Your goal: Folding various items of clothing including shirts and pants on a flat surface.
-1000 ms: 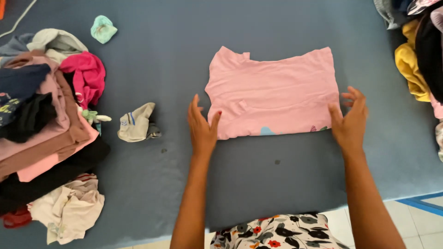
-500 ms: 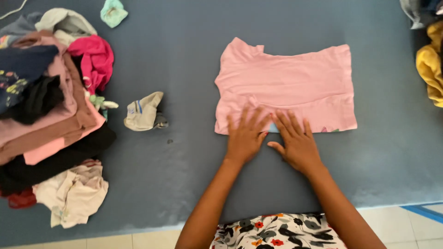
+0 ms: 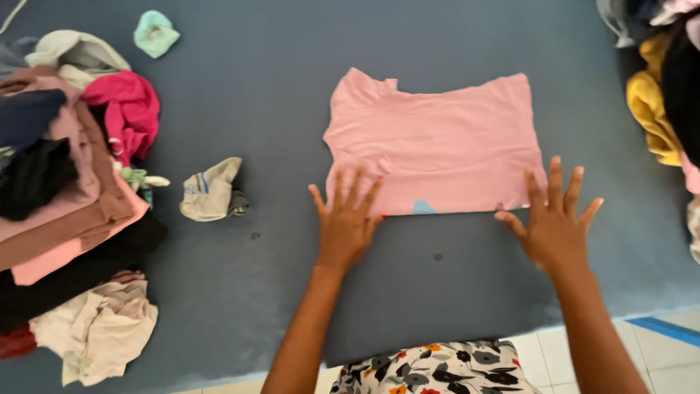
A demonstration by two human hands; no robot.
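The left hand (image 3: 347, 222) lay flat with its grip open, fingers spread, the fingertips (image 3: 355, 188) resting on the near left corner of a folded pink shirt (image 3: 434, 146) while the palm sat on the blue-grey counter (image 3: 277, 95). The right hand (image 3: 554, 222) was likewise flat, its grip open and holding nothing, fingers fanned out and just touching the shirt's near right corner. The shirt lay spread smooth just beyond both hands, between them and stretching away from the person, its near edge straight and a small blue patch showing along that edge between the two hands. Well to the left of the left hand sat a crumpled beige cloth (image 3: 211, 191), and farther left a heap of clothes (image 3: 65, 190) in pink, brown, black and magenta, with a cream garment (image 3: 98, 328) at its near end. A small mint-green piece (image 3: 154, 33) lay far beyond that heap. To the right of the right hand, at the counter's edge, was a yellow garment (image 3: 651, 109) among darker ones.
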